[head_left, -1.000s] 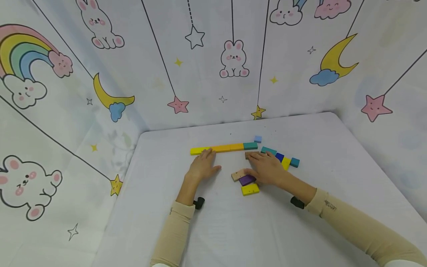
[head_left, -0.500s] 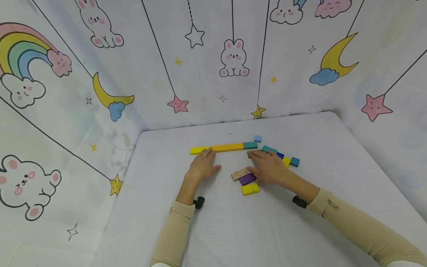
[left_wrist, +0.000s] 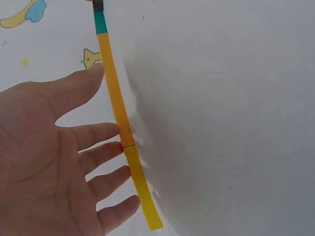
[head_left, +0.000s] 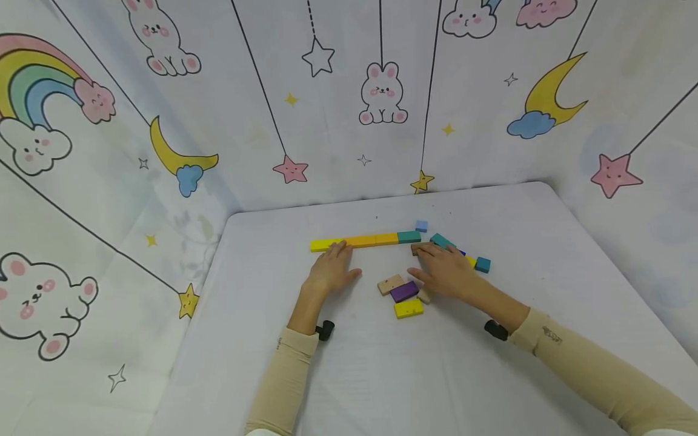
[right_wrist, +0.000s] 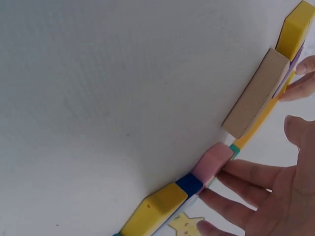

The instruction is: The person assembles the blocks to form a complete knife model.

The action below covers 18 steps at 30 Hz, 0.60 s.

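Observation:
My left hand (head_left: 331, 269) rests with spread fingers at the near side of a row of wooden blocks. The row has a yellow block (left_wrist: 142, 189), orange blocks (left_wrist: 114, 93) and a teal block (head_left: 409, 237) at its right end. In the left wrist view the fingertips touch its side. My right hand (head_left: 444, 271) lies palm down, its fingertips on a brown block (head_left: 421, 249) just right of and below the teal end. In the right wrist view its extended fingers are near a pink block (right_wrist: 212, 162), which the hand hides from the head view.
Nearer me lie a spotted tan block (head_left: 390, 284), a purple block (head_left: 404, 292) and a yellow block (head_left: 409, 309). A teal block (head_left: 443, 241) and a teal cube (head_left: 483, 264) lie right of the right hand. A light-blue cube (head_left: 422, 226) sits behind the row.
My right hand has shifted right and slightly away, and the brown block has slid along under its fingers. Another tan block shows beside the purple one. My left hand stays put.

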Motion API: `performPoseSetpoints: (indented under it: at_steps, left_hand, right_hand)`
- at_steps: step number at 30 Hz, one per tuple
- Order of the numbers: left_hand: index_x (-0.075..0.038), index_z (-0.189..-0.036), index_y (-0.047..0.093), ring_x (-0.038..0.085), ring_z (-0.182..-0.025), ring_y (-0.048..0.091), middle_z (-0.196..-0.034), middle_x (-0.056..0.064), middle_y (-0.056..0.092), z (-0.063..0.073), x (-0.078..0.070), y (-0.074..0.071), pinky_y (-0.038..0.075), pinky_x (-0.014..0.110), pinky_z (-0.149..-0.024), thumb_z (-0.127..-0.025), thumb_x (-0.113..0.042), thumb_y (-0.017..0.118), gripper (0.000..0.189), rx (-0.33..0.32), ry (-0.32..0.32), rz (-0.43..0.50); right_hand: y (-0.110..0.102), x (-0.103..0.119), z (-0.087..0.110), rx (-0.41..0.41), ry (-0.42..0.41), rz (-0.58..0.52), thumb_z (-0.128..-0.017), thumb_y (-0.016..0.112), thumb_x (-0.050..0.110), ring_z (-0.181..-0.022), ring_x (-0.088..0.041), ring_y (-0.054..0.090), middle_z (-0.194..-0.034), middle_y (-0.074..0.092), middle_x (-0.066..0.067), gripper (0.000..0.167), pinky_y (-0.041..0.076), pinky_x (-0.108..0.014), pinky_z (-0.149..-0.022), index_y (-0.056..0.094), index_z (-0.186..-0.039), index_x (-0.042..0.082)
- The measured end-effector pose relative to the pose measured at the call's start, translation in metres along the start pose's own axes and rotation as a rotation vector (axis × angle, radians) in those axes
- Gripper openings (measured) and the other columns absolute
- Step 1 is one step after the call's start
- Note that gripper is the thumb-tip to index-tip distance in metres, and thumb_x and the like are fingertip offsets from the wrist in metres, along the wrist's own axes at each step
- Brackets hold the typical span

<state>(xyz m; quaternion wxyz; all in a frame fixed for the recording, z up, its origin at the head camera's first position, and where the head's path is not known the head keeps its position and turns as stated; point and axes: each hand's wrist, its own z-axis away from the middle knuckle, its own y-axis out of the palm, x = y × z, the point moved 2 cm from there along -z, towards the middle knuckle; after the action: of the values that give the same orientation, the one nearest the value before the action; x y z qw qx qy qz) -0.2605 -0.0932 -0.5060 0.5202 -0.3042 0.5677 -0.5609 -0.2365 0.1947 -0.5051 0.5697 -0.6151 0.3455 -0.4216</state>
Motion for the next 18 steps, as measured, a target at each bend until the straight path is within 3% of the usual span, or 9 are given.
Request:
performPoseSetpoints:
  at_steps: [6, 18]
  left_hand:
    - [-0.01, -0.163, 0.035, 0.03, -0.159, 0.019, -0.172, 0.011, 0.024, -0.001, -0.001, 0.0, 0.02, 0.046, -0.129, -0.104, -0.049, 0.061, 0.076, -0.001, 0.0, -0.007]
    - [-0.008, -0.163, 0.035, 0.03, -0.159, 0.02, -0.172, 0.012, 0.025, 0.0, 0.0, 0.0, 0.021, 0.046, -0.129, -0.104, -0.049, 0.06, 0.076, -0.008, -0.001, 0.0]
  right_hand:
    - [-0.001, -0.006, 0.002, -0.02, 0.002, -0.01, -0.108, 0.05, 0.052, -0.146, -0.039, 0.044, -0.156, 0.051, -0.017, 0.065, 0.032, -0.069, -0.117, 0.054, -0.151, 0.004]
    - [0.0, -0.017, 0.006, -0.027, 0.035, -0.018, -0.109, 0.045, 0.053, -0.148, -0.041, 0.041, -0.156, 0.051, -0.018, 0.066, 0.023, -0.073, -0.119, 0.055, -0.15, 0.002]
